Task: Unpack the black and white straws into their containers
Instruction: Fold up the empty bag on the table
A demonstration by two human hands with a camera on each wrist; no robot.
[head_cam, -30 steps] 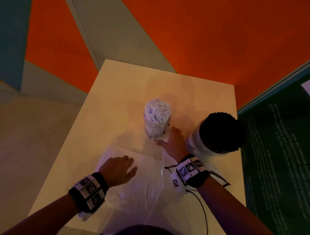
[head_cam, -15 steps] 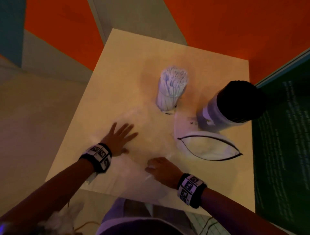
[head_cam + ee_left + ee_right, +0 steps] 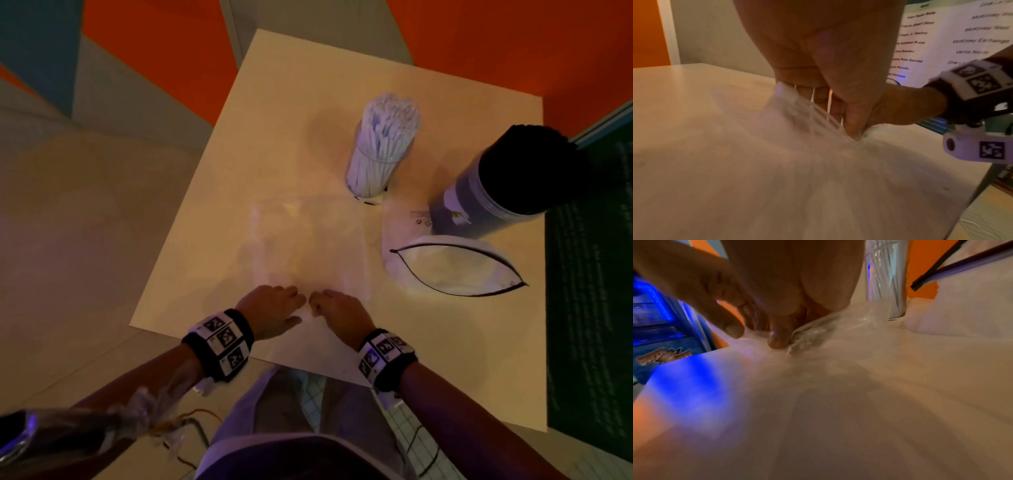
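White straws (image 3: 382,144) stand packed in a clear container at the back of the table. Right of it, black straws (image 3: 524,164) fill a pale tub. An empty clear plastic bag (image 3: 308,246) lies flat in the middle. My left hand (image 3: 274,308) and right hand (image 3: 337,310) meet at its near edge with curled fingers. In the left wrist view thumb and fingers (image 3: 853,126) pinch the film (image 3: 797,113), which stretches taut. In the right wrist view curled fingertips (image 3: 778,340) bunch the bag's edge (image 3: 818,332), with the white straws (image 3: 885,280) behind.
A white pouch with a black zipper (image 3: 455,267) lies open in front of the black straw tub, also seen in the right wrist view (image 3: 962,305). The cream table (image 3: 274,120) ends close to my wrists. A dark green board (image 3: 589,274) stands at the right.
My left hand went from lying flat on the bag to pinching it. Both hands came together at the bag's near edge. The bag now lies flatter.
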